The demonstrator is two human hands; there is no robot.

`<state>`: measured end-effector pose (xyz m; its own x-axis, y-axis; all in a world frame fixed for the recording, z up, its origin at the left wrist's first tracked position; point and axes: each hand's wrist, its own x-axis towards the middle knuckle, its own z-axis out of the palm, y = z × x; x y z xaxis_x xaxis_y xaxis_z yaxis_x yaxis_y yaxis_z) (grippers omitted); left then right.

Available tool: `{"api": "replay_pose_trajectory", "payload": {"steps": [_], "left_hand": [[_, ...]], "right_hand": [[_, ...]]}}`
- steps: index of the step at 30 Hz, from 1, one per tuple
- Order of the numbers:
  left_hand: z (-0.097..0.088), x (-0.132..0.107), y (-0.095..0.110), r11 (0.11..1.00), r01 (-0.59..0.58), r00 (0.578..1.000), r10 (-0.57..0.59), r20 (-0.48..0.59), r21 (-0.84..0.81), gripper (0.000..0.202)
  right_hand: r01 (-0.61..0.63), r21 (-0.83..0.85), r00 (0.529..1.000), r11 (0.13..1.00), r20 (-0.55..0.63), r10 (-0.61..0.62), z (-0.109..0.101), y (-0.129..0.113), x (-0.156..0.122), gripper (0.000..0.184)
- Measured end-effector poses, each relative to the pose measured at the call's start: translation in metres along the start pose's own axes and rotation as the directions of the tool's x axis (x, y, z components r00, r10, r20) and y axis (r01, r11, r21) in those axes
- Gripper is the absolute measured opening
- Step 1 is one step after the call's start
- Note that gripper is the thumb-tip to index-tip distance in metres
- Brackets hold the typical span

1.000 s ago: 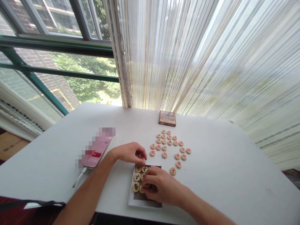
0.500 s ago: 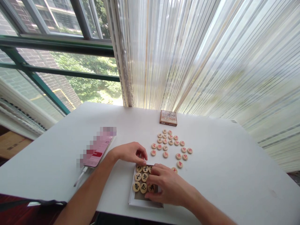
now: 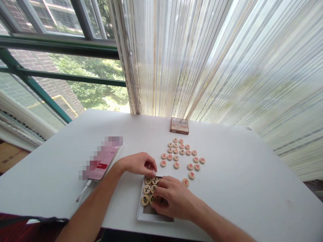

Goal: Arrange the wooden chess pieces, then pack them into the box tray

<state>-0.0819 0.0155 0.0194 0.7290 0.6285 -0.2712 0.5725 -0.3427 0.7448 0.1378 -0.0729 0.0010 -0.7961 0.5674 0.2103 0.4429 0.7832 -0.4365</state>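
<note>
A shallow white box [image 3: 141,216] lies near the table's front edge, holding several round wooden xiangqi pieces [image 3: 146,189] with black characters, set in rows. My left hand [image 3: 141,164] is at the box's far left corner, fingers curled and thumb against the rim. From the right, my right hand [image 3: 173,196] reaches over the box and hides part of its contents. Its thumb and fingers close around a black-marked piece [image 3: 152,199] in the front row. Just beyond that hand, a red-marked piece [image 3: 185,182] lies on the table.
More red- and black-marked pieces [image 3: 176,151] are scattered beyond the box on the white table [image 3: 232,174]. Behind them lies a small printed box [image 3: 179,125]. A phone [image 3: 102,168] with a white cable [image 3: 83,191] sits at left. Stringy curtains [image 3: 171,60] hang past the far edge.
My right hand has shifted slightly left over the front row, its thumb and fingers drawing closer together. My left hand stays at the box corner. The whole view has shifted slightly.
</note>
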Motion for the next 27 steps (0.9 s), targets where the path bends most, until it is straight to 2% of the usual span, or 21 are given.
{"api": "replay_pose_trajectory", "payload": {"steps": [4, 10, 15, 22, 27], "left_hand": [[-0.001, 0.0, 0.001, 1.0, 0.0, 1.0, 0.0, 0.002, -0.003, 0.029], [0.0, 0.0, 0.001, 1.0, 0.004, 1.0, -0.004, 0.006, -0.028, 0.032], [-0.001, 0.001, 0.001, 1.0, 0.002, 1.0, -0.002, 0.001, -0.019, 0.032], [-0.001, 0.0, 0.003, 1.0, 0.012, 1.0, -0.012, 0.008, -0.014, 0.031], [0.0, 0.0, 0.002, 1.0, 0.012, 1.0, -0.012, 0.002, -0.008, 0.032]], "right_hand": [[-0.009, 0.019, 1.0, 1.0, 0.019, 0.008, -0.012, 0.001, -0.002, 0.014], [-0.117, -0.049, 0.989, 0.992, 0.088, 0.121, -0.032, 0.001, -0.008, 0.022], [-0.126, -0.053, 0.977, 0.991, 0.168, 0.133, -0.032, -0.003, -0.008, 0.02], [-0.138, -0.047, 0.976, 0.989, 0.161, 0.144, -0.027, -0.001, -0.007, 0.014], [-0.125, -0.073, 0.979, 0.989, 0.15, 0.135, -0.03, -0.001, -0.009, 0.025]]}}
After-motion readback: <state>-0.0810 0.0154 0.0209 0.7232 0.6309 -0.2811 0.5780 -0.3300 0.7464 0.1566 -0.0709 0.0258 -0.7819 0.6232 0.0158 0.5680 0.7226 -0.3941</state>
